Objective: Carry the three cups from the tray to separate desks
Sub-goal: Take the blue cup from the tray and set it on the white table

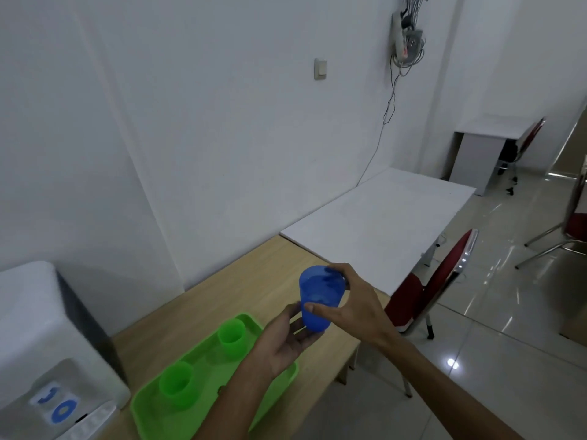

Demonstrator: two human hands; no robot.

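The blue cup point(319, 300) is held above the wooden desk point(203, 309), clear of the tray point(149, 404). The right hand point(352, 303) clamps its wall; the left hand point(286, 341) cups its base. Likely light, rigid, smooth plastic holding liquid: grip mid-wall, keep upright.

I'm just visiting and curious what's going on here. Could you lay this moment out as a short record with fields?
blue cup: lifted clear of the tray, held upright in both hands
right hand: wrapped around the cup's side and rim
left hand: supporting the cup from below
green tray: on the wooden desk
green cups: two, upright on the tray
white desk: next to the wooden one
far desk: against the back wall
red chair: beside the white desk
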